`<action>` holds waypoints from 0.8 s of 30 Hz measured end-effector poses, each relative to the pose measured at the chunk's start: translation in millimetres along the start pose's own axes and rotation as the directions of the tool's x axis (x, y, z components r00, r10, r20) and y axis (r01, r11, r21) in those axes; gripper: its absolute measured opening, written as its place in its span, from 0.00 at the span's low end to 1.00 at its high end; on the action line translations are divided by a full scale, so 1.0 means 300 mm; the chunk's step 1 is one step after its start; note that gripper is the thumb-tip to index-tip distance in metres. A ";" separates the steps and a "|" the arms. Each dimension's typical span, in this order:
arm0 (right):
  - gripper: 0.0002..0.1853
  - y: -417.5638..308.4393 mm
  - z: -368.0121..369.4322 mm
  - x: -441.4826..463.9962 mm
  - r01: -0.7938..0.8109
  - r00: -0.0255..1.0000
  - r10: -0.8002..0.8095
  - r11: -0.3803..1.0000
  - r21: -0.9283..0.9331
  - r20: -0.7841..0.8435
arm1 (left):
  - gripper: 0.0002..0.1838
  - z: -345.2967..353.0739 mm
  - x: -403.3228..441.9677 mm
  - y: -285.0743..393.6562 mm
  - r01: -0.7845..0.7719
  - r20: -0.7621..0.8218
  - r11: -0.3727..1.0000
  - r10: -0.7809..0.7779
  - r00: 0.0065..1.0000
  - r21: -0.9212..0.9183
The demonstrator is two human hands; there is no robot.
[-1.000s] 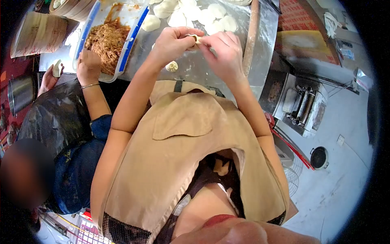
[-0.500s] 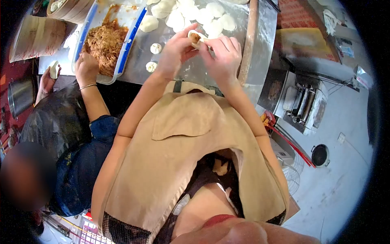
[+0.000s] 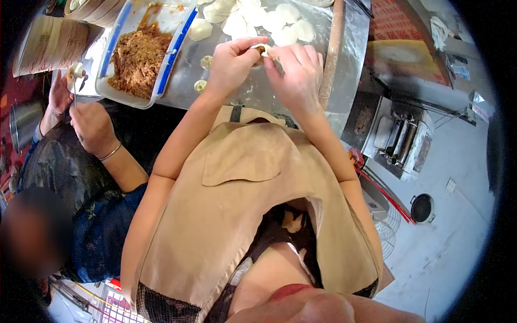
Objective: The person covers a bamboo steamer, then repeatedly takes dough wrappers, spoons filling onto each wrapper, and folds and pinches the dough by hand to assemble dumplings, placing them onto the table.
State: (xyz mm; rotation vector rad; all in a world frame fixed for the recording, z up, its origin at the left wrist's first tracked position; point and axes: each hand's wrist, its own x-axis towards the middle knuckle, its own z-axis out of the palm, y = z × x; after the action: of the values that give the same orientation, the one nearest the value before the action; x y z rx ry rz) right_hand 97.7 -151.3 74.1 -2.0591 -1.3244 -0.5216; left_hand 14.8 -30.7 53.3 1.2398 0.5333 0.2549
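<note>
Both of my hands are raised over the metal worktop around one small filled bun (image 3: 262,49), its brown filling showing in the opening of the white dough. My left hand (image 3: 232,62) cups it, thumb lying by the filling. On the other side, my right hand (image 3: 295,65) pinches the dough edge between thumb and fingers. Just left of my left hand sit two pleated buns, an upper one (image 3: 207,63) and a lower one (image 3: 200,86). Flat round dough wrappers (image 3: 235,25) lie beyond my hands, several overlapping.
A plastic tub (image 3: 102,81) of brown minced filling (image 3: 141,62) stands left. A rolling pin (image 3: 331,54) lies at right. Bamboo steamers (image 3: 48,46) stand far left. Beside me, a co-worker's hand (image 3: 96,129) holds a thin tool at a wrapper (image 3: 74,71) in their other hand.
The bun's opening has become smaller between my fingers, with less filling showing. The co-worker's hand has moved from the tub leftward to the wrapper in their other hand.
</note>
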 end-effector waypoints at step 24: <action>0.06 -0.029 0.030 -0.028 0.053 0.994 -0.049 0.998 -0.038 0.101 | 0.27 0.009 0.036 -0.079 0.303 0.005 0.905 -0.316 0.949 -0.299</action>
State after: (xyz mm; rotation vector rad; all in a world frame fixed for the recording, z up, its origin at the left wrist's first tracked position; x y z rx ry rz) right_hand 86.3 -147.9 64.8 -2.1134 -1.4388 -0.4760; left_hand 23.0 -35.4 28.9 0.8431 0.6945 0.0872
